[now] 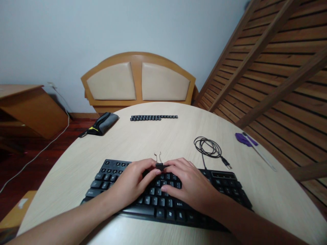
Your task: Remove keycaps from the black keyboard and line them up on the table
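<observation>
A black computer keyboard [139, 211] lies in front of me, its upper left rows showing bare sockets without caps. Above its upper middle, my left hand [133, 177] pinches a small keycap puller [159, 166] between thumb and forefinger. The puller has a black handle and two thin bent wires pointing away from me. My right hand [190, 185] has its curled fingers on the right end of that handle, while its thumb is lower, over the keys. Farther back, removed keycaps [145, 118] are lined up in two rows. The hands hide the middle of the keyboard.
A coiled black USB cable [208, 148] lies behind the keyboard. At right are a purple cloth [242, 139] and a thin white stick-like tool [260, 153]. A black and grey pouch [103, 124] sits at the left edge of the round table [76, 163].
</observation>
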Demonstrator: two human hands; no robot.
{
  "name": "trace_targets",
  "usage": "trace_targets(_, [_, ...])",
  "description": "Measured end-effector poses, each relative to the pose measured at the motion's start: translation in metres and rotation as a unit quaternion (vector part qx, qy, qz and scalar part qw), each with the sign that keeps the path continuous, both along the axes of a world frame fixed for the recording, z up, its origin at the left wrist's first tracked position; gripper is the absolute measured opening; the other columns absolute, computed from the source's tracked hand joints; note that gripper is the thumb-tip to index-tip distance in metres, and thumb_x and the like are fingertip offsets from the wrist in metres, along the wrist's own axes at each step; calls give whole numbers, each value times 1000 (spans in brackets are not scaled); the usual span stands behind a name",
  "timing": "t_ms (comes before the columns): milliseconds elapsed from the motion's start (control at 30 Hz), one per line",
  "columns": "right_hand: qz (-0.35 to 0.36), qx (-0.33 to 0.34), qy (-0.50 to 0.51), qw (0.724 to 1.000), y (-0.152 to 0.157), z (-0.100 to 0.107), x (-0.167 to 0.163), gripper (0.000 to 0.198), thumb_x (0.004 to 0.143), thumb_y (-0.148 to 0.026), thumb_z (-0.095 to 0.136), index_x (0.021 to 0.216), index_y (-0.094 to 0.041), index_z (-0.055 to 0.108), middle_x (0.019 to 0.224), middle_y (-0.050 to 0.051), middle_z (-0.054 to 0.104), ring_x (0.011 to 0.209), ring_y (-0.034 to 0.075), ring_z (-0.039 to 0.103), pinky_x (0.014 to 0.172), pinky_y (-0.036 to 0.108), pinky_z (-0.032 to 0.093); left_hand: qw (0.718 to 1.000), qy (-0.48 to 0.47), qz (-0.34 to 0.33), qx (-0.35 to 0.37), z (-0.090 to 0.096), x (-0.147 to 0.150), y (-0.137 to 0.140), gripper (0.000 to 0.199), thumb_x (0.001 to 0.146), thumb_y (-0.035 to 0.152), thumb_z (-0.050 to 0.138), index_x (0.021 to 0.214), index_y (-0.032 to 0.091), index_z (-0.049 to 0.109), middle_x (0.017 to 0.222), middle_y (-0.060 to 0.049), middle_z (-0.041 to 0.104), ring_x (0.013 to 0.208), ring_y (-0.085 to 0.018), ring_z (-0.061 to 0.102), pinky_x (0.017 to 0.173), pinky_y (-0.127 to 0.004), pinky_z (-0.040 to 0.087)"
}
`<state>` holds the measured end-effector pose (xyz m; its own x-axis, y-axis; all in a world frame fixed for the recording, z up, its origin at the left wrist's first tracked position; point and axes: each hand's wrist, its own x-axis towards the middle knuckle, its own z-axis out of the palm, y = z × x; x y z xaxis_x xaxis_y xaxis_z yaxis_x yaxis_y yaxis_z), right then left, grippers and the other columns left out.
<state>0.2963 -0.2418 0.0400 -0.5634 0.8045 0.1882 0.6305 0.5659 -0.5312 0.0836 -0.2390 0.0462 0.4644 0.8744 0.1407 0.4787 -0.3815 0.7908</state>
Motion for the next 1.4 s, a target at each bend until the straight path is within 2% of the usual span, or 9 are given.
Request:
trace_targets(233, [-3,0,-1,1000,0,-2,0,28,79,-38,74,102,-22,67,116,5,65,111,24,55,95,40,42,999,40,-17,30,1,0,-5,17,96,28,52,86,18,61,83,-3,67,76,-18,60,69,-29,42])
trace_targets(333, [-6,0,-4,1000,-1,-2,0,27,81,-37,72,103,-22,67,117,4,65,111,24,54,96,41,42,999,39,5,30,0,0,-4,18,96,27,51,82,18,58,77,-1,65,71,-17,59,65,-28,41])
trace_targets(533, [-11,7,-4,1000,-1,-1,-1,24,85,-36,67,106,-24,66,119,4,64,114,23,53,98,41,41,999,5,37,-15,-1,0,0,17,95,27,51,82,18,58,73,0,66,69,-16,60,65,-26,42])
trace_targets(1000, [-48,9,16,999,-1,-2,-6,15,85,-29,67,99,-26,69,111,2,66,107,20,57,95,39,43,993,-78,26,-87,-3,2,4,20,96,32,50,83,19,57,79,-1,70,77,-18,65,73,-29,47])
trace_targets(1400, [-43,12,1,999,-1,1,-8,11,89,-28,63,98,-25,68,107,2,66,103,21,57,92,38,44,990,-95,24,-97,-5,2,4,22,96,34,50,82,18,56,78,-1,68,76,-18,64,73,-30,48])
